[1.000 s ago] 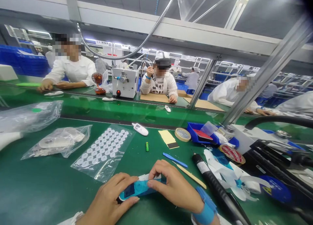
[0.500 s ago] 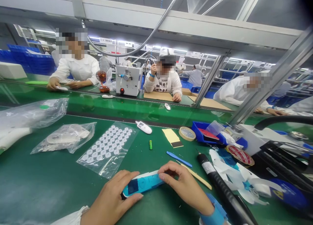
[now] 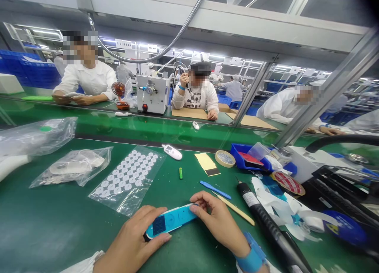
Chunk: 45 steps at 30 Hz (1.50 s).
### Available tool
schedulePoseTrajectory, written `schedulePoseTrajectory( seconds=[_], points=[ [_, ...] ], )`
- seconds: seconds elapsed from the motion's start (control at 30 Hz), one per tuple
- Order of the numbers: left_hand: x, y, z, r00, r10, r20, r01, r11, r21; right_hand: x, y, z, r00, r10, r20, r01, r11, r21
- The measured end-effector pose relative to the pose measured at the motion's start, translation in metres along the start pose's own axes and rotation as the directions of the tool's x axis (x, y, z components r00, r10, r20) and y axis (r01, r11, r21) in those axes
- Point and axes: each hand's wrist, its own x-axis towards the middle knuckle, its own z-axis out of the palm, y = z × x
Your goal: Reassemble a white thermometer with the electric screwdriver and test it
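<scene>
A long blue and white device (image 3: pixel 170 222) with a small dark screen lies flat on the green mat (image 3: pixel 59 217) in front of me. My left hand (image 3: pixel 134 241) grips its near end, thumb below and fingers curled over the top. My right hand (image 3: pixel 217 221), with a blue strap on the wrist, pinches the device's far end with bent fingers. A sheet of round white stickers in a clear bag (image 3: pixel 128 177) lies just beyond my left hand.
A black electric screwdriver (image 3: pixel 266 225), a wooden stick (image 3: pixel 235 210) and a blue tool (image 3: pixel 215 189) lie right of my hands. Further off: a white thermometer (image 3: pixel 172 151), tape roll (image 3: pixel 225 159), blue tray (image 3: pixel 245 158), plastic bags (image 3: pixel 71 166). Several people work across the conveyor.
My right hand has slid back along the device toward its far end, uncovering more of the blue face. The view has shifted slightly.
</scene>
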Motion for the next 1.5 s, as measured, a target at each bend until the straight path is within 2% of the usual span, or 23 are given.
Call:
schedulePoseTrajectory(
  seconds=[0.37,0.83,1.5],
  points=[
    [-0.001,-0.001,0.001,0.991,-0.092,0.095,0.096,0.994,-0.044,0.0,0.006,0.004,0.999,-0.011,-0.035,0.011,1.0,-0.017],
    [0.0,-0.004,0.002,0.96,-0.191,0.204,0.221,0.966,-0.134,0.0,0.003,0.004,0.999,0.001,-0.036,-0.003,0.999,-0.044],
    [0.002,-0.013,0.007,0.983,-0.136,0.125,0.147,0.986,-0.083,-0.001,-0.001,0.006,0.995,-0.065,-0.077,0.055,0.99,-0.128]
  ],
)
